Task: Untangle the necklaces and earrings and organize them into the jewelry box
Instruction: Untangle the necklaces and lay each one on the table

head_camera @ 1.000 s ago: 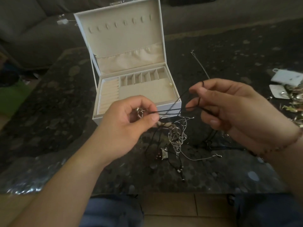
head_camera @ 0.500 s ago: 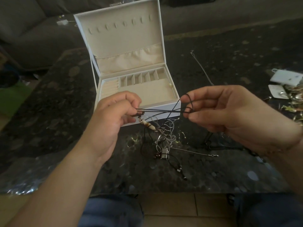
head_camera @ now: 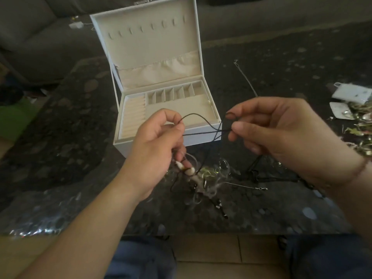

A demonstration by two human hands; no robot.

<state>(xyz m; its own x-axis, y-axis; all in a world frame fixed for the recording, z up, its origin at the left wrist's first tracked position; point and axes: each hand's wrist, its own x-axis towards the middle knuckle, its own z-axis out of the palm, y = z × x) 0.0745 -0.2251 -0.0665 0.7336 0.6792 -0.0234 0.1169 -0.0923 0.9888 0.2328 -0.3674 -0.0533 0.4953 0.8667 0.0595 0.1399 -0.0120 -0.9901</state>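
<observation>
A white jewelry box [head_camera: 202,137] stands open on the dark table, its cream lid upright and its small compartments showing. In front of it, my left hand [head_camera: 155,146] and my right hand [head_camera: 281,133] pinch a thin black cord necklace [head_camera: 203,132] stretched between them. Pale shell beads [head_camera: 187,170] on the cord hang under my left fingers. Below the hands a tangle of silver chains [head_camera: 211,178] and more black cord lies on the table. A silver chain end with a clasp [head_camera: 259,188] sticks out to the right.
A pile of earrings and white earring cards [head_camera: 352,109] lies at the right edge. Another thin chain [head_camera: 244,77] runs back from my right hand. A grey sofa [head_camera: 30,37] is behind the table. My knees are under the near table edge [head_camera: 141,233].
My left hand has dropped and turned, with the shell beads now hanging below its fingers. The cord between the hands has opened into a wider loop. The tangle has shifted a little.
</observation>
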